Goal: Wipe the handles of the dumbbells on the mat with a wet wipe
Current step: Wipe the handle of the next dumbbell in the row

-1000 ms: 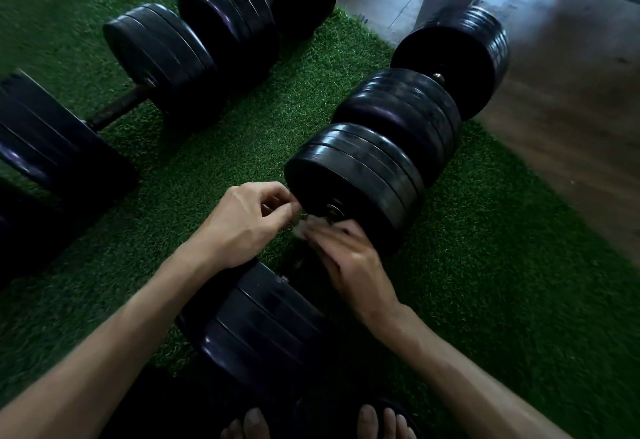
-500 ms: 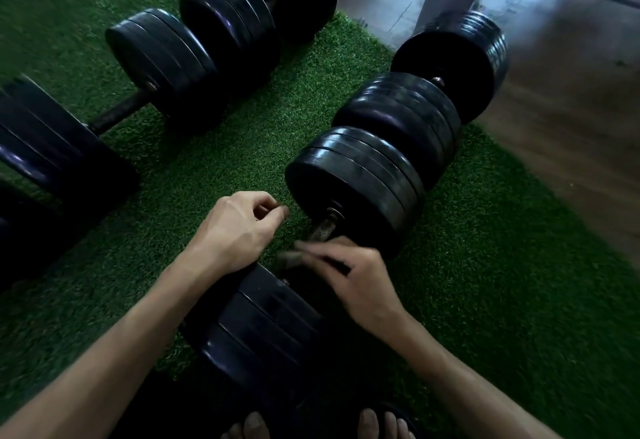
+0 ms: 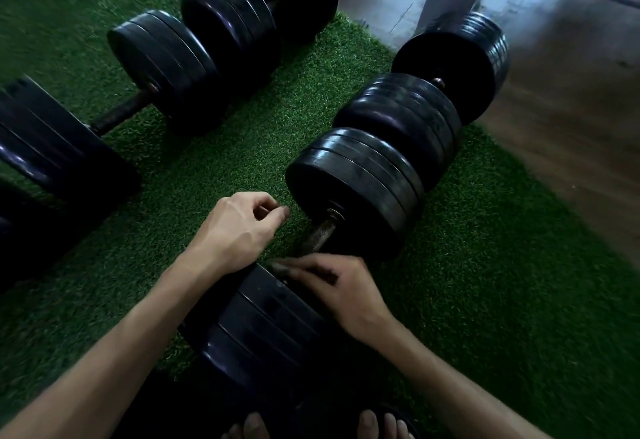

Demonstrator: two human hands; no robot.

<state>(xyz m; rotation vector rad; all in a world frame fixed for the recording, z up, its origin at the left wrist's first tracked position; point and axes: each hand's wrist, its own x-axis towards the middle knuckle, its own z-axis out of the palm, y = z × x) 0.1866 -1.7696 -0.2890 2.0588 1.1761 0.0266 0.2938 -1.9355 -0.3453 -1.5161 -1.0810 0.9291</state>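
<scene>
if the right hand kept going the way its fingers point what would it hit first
The right hand points left along the near end of the handle. Likely it first meets the left hand's wrist, though depth there is unclear.

Four dumbbells (image 3: 353, 196) (black), two hands (image 3: 239, 230).

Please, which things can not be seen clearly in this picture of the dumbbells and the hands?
- Wet wipe: not visible in the head view; the right hand may cover it.
- Near end of the handle: hidden beneath that hand.
- Left hand: fingers curled, contents unclear.
- Left dumbbell: cut by the frame edge.
</scene>
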